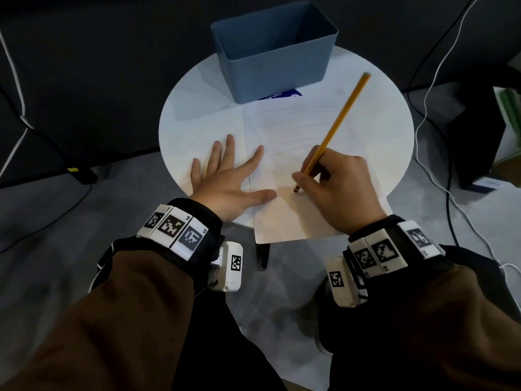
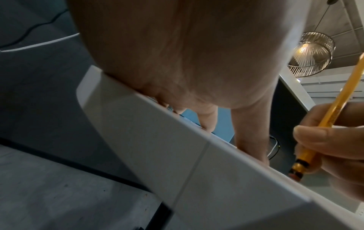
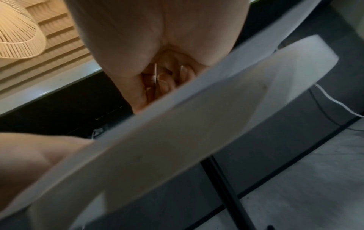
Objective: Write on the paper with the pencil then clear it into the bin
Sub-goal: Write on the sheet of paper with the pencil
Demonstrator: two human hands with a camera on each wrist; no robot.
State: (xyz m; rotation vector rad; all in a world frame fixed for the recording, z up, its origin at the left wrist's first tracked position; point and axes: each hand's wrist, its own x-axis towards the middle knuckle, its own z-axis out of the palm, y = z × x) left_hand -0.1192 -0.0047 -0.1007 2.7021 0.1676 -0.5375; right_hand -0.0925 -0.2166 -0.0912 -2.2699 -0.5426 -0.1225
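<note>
A white sheet of paper (image 1: 287,128) lies on the round white table (image 1: 197,108) and overhangs its near edge. My left hand (image 1: 225,176) lies flat with spread fingers, thumb and forefinger on the paper's left edge. My right hand (image 1: 332,187) grips a yellow pencil (image 1: 341,114) low on its shaft, and the lower end touches the paper. In the left wrist view that lower end of the pencil (image 2: 334,101) shows a metal band and a pinkish eraser. A blue bin (image 1: 270,66) stands open at the table's far side. Faint lines mark the paper's upper part.
A blue card (image 1: 284,94) pokes out from under the bin. White and black cables (image 1: 431,165) run over the grey floor on both sides. A dark box (image 1: 479,136) stands at the right. A black table leg (image 1: 263,255) shows below the paper.
</note>
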